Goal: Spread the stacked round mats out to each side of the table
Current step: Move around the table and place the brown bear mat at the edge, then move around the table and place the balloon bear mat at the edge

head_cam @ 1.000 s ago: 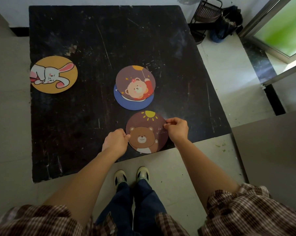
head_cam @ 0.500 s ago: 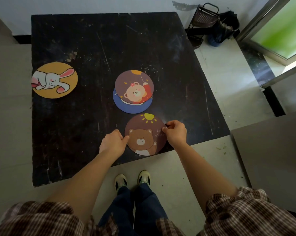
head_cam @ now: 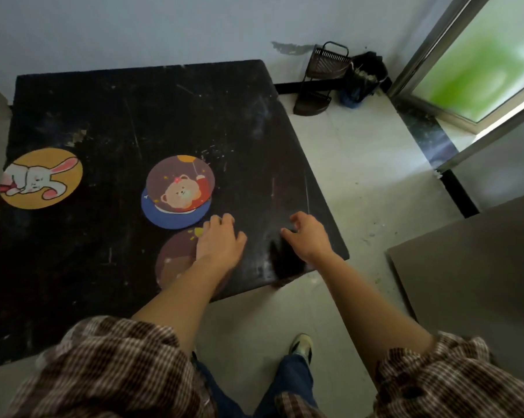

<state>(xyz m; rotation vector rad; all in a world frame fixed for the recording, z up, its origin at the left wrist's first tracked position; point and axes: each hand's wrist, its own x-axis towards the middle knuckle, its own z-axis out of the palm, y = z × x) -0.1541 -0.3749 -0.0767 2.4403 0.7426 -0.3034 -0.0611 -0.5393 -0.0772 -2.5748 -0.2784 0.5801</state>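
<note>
On the black table (head_cam: pixel 110 110), a brown bear mat (head_cam: pixel 176 260) lies flat at the near edge, partly under my left forearm. My left hand (head_cam: pixel 221 239) hovers over its far right rim, fingers loose, holding nothing. My right hand (head_cam: pixel 307 236) hangs above bare table near the right corner, fingers curled and apart, empty. In the middle, a purple bear mat (head_cam: pixel 181 182) rests on top of a blue mat (head_cam: pixel 173 217), slightly offset. A yellow rabbit mat (head_cam: pixel 40 178) lies at the left edge.
A dark wire rack (head_cam: pixel 321 76) and a dark bundle (head_cam: pixel 363 79) stand on the floor by the wall beyond the table's right side. A glass door (head_cam: pixel 477 61) is at the far right. A grey panel (head_cam: pixel 471 267) lies on the floor to the right.
Both hands have let go of the brown bear mat and moved forward and right. The mat stays at the near edge. My view has swung right and back.
</note>
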